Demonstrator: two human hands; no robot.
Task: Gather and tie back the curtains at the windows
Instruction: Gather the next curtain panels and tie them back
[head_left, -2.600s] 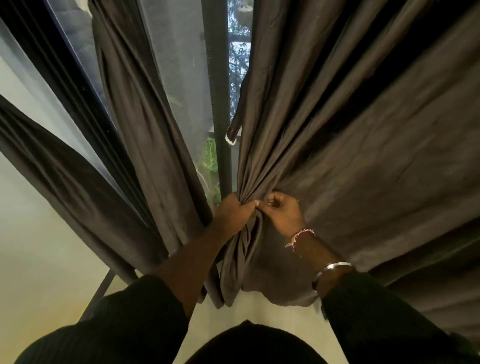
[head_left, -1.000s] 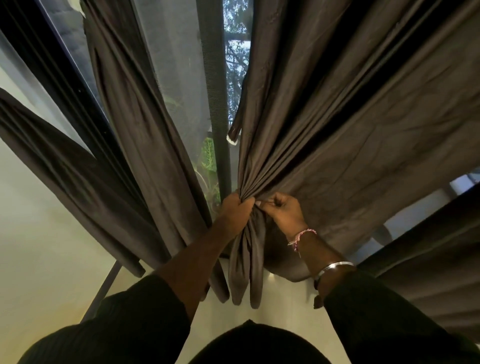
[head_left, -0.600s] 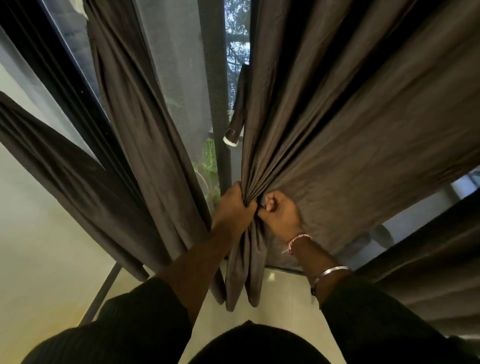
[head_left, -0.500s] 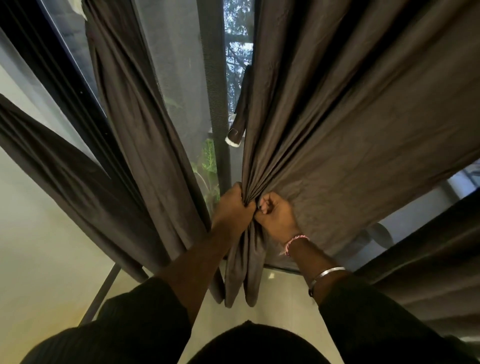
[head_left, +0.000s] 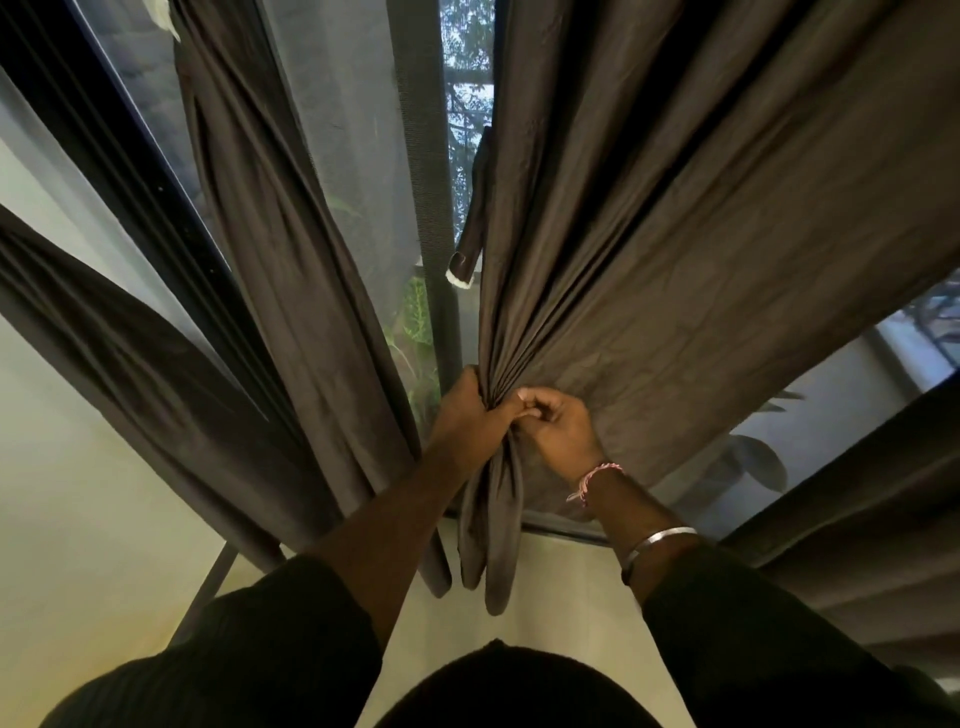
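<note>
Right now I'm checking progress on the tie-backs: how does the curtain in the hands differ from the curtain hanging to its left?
The right curtain fans wide above and is pinched into pleats at one point; the left curtain hangs as one narrow bundle. The left hand and the right hand grip the right curtain; nothing holds the left curtain. A loose strap hangs beside the right curtain. Both are dark brown cloth.

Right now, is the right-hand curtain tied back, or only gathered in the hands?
Only gathered. The curtain is bunched into pleats in the left hand grip; its tie strap hangs loose, wrapped around nothing.
</note>
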